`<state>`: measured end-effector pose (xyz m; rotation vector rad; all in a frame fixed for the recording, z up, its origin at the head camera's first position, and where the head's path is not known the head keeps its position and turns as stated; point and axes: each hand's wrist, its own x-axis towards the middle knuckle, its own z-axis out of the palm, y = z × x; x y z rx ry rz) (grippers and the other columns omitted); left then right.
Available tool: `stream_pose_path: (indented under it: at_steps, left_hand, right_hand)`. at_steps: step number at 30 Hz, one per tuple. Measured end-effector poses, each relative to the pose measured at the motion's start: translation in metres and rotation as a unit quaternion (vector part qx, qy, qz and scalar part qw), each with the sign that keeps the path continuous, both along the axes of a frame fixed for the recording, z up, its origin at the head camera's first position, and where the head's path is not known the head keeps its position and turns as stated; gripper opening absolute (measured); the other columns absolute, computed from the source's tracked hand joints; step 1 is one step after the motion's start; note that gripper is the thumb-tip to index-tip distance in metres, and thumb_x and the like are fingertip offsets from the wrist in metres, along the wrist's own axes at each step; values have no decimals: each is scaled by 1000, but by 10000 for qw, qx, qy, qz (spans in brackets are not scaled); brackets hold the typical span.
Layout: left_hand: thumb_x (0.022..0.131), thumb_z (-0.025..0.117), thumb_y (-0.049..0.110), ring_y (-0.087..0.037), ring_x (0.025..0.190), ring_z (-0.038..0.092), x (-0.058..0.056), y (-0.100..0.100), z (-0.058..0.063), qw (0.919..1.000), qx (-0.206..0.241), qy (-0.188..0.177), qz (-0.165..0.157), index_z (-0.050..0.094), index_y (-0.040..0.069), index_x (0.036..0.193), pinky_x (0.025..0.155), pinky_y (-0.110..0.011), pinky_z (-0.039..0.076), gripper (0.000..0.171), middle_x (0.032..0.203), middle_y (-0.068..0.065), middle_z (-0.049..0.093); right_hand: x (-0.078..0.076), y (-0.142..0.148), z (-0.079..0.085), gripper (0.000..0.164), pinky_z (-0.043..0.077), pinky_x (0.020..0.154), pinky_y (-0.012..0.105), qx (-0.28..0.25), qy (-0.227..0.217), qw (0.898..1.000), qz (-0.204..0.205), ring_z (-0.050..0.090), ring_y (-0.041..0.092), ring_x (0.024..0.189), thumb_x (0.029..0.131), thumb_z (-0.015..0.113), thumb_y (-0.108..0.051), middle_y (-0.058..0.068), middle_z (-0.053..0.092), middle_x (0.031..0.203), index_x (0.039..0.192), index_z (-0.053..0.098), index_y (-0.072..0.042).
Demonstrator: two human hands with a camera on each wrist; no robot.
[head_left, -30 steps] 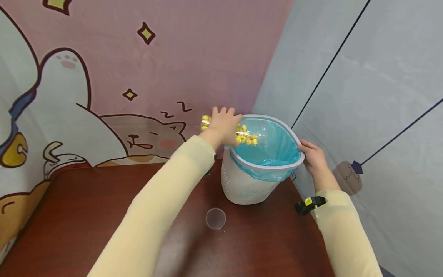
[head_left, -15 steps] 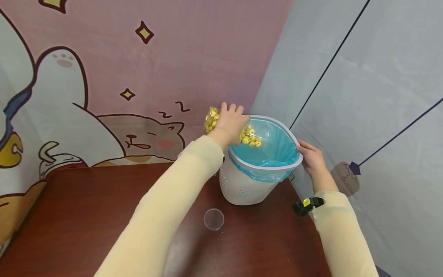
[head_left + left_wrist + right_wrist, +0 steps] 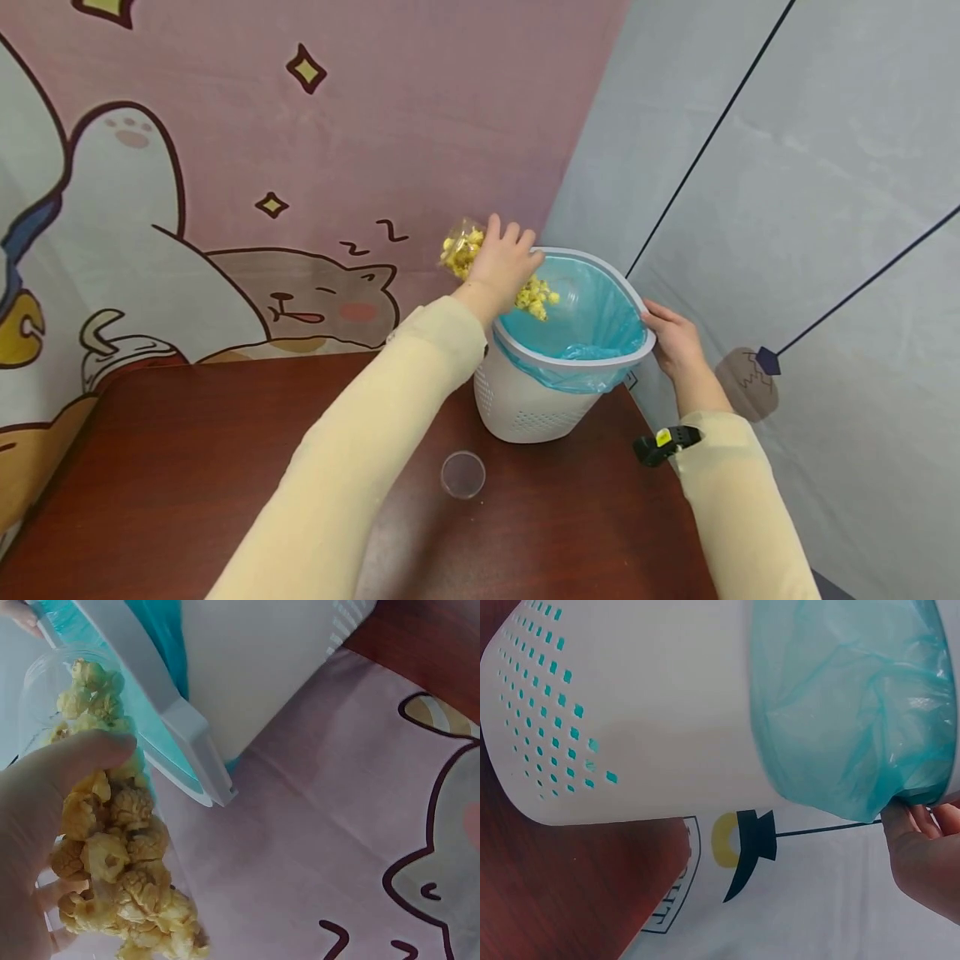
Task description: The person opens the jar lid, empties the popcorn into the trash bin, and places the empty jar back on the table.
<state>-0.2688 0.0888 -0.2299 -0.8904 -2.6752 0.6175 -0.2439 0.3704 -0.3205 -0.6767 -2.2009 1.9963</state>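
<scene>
My left hand point(image 3: 504, 265) grips a clear plastic jar point(image 3: 468, 227) of yellow popcorn point(image 3: 124, 855) around its middle. The jar lies tilted, its base up to the left and its mouth end over the trash bin's opening. Popcorn gathers toward that lower end, and the left wrist view shows more pieces below the thumb. A pale grey trash bin point(image 3: 528, 412) with a blue-green plastic liner point(image 3: 607, 304) stands on the table. At the bin's right side, my right hand point(image 3: 678, 342) holds the rim, fingers partly hidden under the liner in the right wrist view.
A round, clear lid point(image 3: 462, 475) lies on the dark red wooden table point(image 3: 225, 467) in front of the bin. Close behind the bin hang a pink cartoon cloth point(image 3: 420, 125) and a grey-white cloth point(image 3: 825, 167), meeting in a corner.
My left hand has moved slightly right, and the jar's base end has risen, so it tips more steeply. Popcorn has shifted within it. My right hand keeps its place on the rim.
</scene>
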Motion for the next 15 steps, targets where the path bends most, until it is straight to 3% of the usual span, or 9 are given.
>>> stream_pose_path:
  at_steps: [3,9,15]
  left_hand:
    - [87,62,32,-29,131,33,1,-1,0,9997,-105,204,-80,29,24,143,112,-55,18,65,140,-7,36]
    - [91,58,24,-27,129,36,1,-2,1,9972,-280,629,-290,31,22,138,113,-52,18,54,138,-6,39]
    - [97,47,12,-25,124,41,4,-2,1,9902,-628,1142,-512,37,20,130,114,-52,17,35,132,-4,44]
  right_hand:
    - [0,0,0,53,45,89,13,27,-19,10000,-1,42,11,128,95,52,-22,6,26,154,145,35,-14]
    - [-1,0,0,53,46,71,8,-28,-6,10000,-60,43,10,126,95,52,-22,6,26,154,145,35,-14]
    - [-1,0,0,53,46,70,8,9,-10,10000,-46,43,11,126,95,52,-23,7,26,154,145,35,-14]
